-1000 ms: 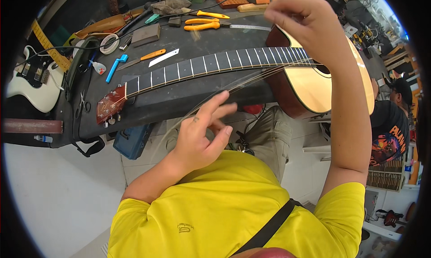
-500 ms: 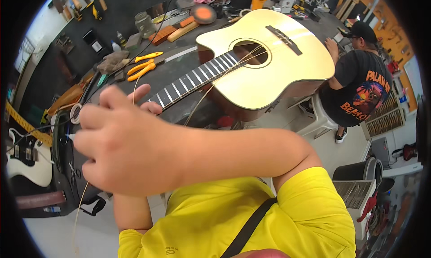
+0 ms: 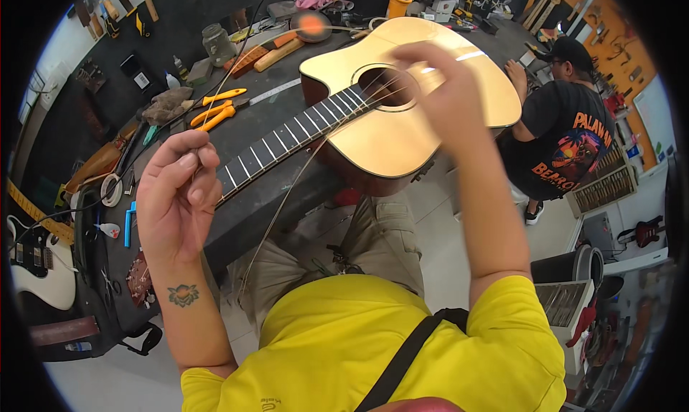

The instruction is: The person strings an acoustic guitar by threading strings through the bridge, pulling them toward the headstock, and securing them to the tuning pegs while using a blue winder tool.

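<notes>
An acoustic guitar (image 3: pixel 380 143) with a pale top and dark fretboard lies on the dark bench, its neck toward my left hand (image 3: pixel 181 189). That hand is raised near the neck's end, fingers curled and pinched on a thin guitar string (image 3: pixel 245 49) that arcs up over the bench. Loose strings trail from the soundhole, one hanging beside the neck to my lap. Over the guitar body, near the bridge, is my right hand (image 3: pixel 448 89), smeared by motion; its fingers' hold cannot be made out. The headstock is mostly hidden behind my left hand.
Orange-handled pliers (image 3: pixel 215 116), a metal ruler (image 3: pixel 276 91), a glass jar (image 3: pixel 217 44) and wooden blocks (image 3: pixel 273 55) lie beyond the neck. A blue tool (image 3: pixel 130 224) and a glue bottle (image 3: pixel 108 230) sit left. A co-worker (image 3: pixel 567 125) sits at right.
My right hand has swept from the left, beside my left hand, to over the guitar body. My left hand is now uncovered, and a string arcs high over the bench.
</notes>
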The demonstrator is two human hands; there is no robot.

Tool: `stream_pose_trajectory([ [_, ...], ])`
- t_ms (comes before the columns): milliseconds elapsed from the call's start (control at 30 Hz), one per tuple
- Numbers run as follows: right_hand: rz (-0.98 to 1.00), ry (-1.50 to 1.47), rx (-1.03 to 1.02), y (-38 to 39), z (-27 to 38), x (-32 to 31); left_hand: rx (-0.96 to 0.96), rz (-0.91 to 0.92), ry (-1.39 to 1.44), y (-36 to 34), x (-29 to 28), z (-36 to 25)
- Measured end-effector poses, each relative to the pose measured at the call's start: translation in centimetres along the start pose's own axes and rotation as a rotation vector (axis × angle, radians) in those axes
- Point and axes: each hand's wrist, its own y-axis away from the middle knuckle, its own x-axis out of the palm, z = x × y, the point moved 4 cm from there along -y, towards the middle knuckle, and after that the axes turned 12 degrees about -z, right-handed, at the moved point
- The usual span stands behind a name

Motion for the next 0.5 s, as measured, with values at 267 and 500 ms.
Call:
stream_pose_trajectory([
  [267,0.265,0.594,0.06,-1.6,-14.4,-2.2,-0.063,-0.029,-0.291,-1.1,0.2,-3.8],
  [500,0.235,0.575,-0.044,-3.0,-14.2,-1.0,0.031,0.357,0.178,0.4,-4.2,-6.9],
])
